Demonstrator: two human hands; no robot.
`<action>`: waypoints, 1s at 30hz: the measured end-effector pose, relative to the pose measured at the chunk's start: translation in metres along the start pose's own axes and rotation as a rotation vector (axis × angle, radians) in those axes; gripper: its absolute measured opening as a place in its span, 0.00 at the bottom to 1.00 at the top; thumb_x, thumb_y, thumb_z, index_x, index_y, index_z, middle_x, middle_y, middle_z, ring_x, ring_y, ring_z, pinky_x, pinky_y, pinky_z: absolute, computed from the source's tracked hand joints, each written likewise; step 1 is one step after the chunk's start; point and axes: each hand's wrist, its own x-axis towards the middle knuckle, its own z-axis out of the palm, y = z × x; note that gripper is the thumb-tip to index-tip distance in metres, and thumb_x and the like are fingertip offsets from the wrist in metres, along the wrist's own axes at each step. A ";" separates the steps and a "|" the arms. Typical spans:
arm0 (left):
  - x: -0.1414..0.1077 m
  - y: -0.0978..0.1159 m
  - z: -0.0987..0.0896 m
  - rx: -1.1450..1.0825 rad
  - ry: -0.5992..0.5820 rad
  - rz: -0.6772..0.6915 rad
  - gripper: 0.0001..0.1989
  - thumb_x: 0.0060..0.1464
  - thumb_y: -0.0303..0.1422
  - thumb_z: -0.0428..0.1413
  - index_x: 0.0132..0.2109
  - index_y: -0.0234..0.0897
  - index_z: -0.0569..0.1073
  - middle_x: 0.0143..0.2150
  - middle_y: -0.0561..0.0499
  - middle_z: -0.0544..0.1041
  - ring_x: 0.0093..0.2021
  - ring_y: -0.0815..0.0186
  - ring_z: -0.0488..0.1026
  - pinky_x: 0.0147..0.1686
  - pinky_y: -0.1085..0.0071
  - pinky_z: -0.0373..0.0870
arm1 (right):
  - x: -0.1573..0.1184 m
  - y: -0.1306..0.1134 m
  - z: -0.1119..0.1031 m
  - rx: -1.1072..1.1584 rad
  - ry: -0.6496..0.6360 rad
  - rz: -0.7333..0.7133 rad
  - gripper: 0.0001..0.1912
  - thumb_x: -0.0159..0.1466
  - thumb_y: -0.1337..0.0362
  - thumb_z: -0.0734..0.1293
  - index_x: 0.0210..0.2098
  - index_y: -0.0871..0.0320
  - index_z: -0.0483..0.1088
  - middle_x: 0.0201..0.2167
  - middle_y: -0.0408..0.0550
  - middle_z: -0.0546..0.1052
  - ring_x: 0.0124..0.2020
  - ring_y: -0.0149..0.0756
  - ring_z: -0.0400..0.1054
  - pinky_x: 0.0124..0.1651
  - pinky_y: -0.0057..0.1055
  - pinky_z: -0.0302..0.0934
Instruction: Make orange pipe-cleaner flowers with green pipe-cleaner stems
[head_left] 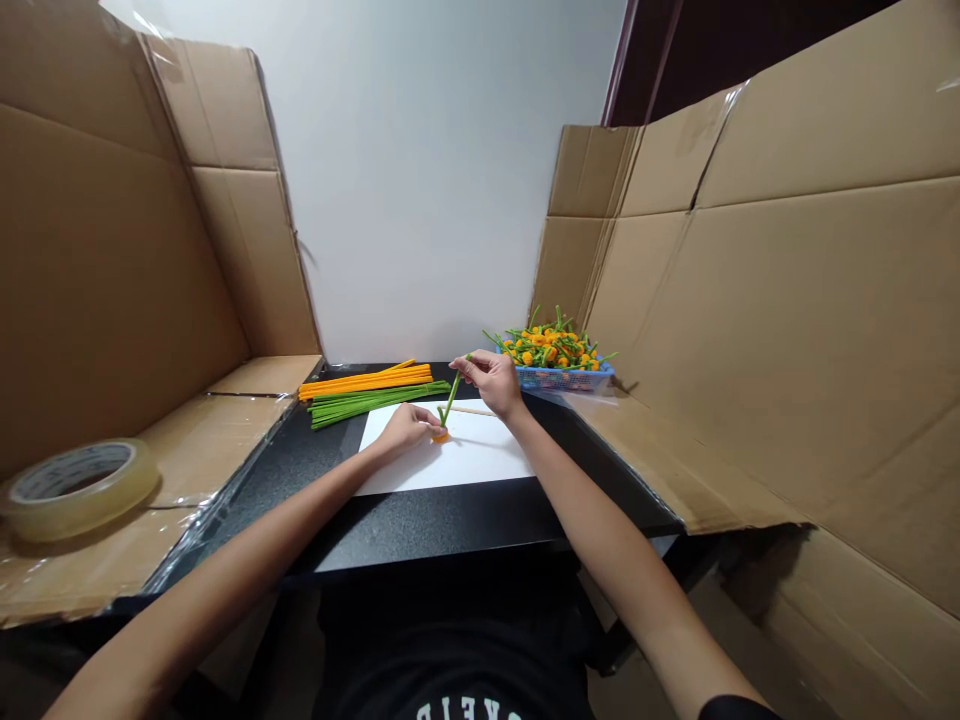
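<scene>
Over a white sheet, my right hand pinches the upper end of a green pipe cleaner. Its lower part bends and meets a small orange pipe-cleaner piece close to the paper. My left hand is closed on that orange piece, with fingertips at the base of the green stem; the fingers hide part of it. A thin pale stick lies on the sheet behind the hands.
Orange pipe cleaners and green pipe cleaners lie bundled at the back left of the black table. A blue basket heaped with orange-and-green pieces stands back right. Cardboard walls flank both sides; a tape roll rests at left.
</scene>
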 end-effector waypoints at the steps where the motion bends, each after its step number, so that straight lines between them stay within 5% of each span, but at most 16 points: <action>1: 0.000 0.000 0.000 -0.005 -0.011 0.016 0.11 0.36 0.39 0.66 0.26 0.34 0.81 0.28 0.46 0.81 0.30 0.60 0.74 0.31 0.68 0.63 | 0.000 -0.002 0.001 -0.009 -0.003 -0.017 0.23 0.53 0.42 0.74 0.25 0.58 0.79 0.24 0.46 0.74 0.26 0.32 0.62 0.30 0.32 0.59; 12: -0.001 0.005 0.000 -0.019 -0.094 0.099 0.08 0.39 0.35 0.66 0.25 0.34 0.79 0.28 0.46 0.81 0.31 0.61 0.76 0.31 0.69 0.66 | 0.001 0.003 0.005 0.024 0.036 -0.026 0.23 0.54 0.41 0.74 0.27 0.57 0.80 0.24 0.45 0.72 0.26 0.31 0.61 0.29 0.31 0.57; 19: -0.004 0.006 -0.003 -0.381 -0.001 -0.018 0.17 0.38 0.40 0.72 0.30 0.31 0.81 0.29 0.45 0.80 0.25 0.68 0.71 0.26 0.71 0.65 | 0.004 0.019 0.000 0.077 0.074 0.175 0.35 0.51 0.40 0.75 0.48 0.59 0.76 0.38 0.51 0.78 0.33 0.36 0.70 0.35 0.32 0.66; 24: 0.000 0.008 -0.007 -0.647 0.126 -0.087 0.17 0.36 0.36 0.74 0.29 0.30 0.79 0.31 0.46 0.78 0.31 0.68 0.74 0.32 0.73 0.72 | 0.003 0.040 0.002 0.021 0.399 0.273 0.40 0.56 0.42 0.73 0.60 0.56 0.63 0.57 0.59 0.69 0.52 0.44 0.69 0.50 0.39 0.68; 27: 0.003 0.006 -0.011 -0.755 0.229 -0.157 0.14 0.38 0.30 0.74 0.30 0.30 0.78 0.31 0.46 0.78 0.34 0.68 0.75 0.38 0.72 0.73 | -0.003 0.040 0.000 -0.362 0.541 0.091 0.27 0.59 0.51 0.73 0.53 0.58 0.68 0.55 0.60 0.70 0.57 0.49 0.64 0.60 0.47 0.61; 30: 0.003 0.007 -0.014 -0.809 0.285 -0.187 0.14 0.36 0.26 0.73 0.30 0.30 0.78 0.33 0.46 0.79 0.36 0.67 0.76 0.40 0.71 0.73 | -0.012 0.033 0.005 -0.618 0.250 -0.215 0.06 0.65 0.63 0.68 0.41 0.57 0.75 0.41 0.53 0.76 0.47 0.45 0.68 0.56 0.43 0.62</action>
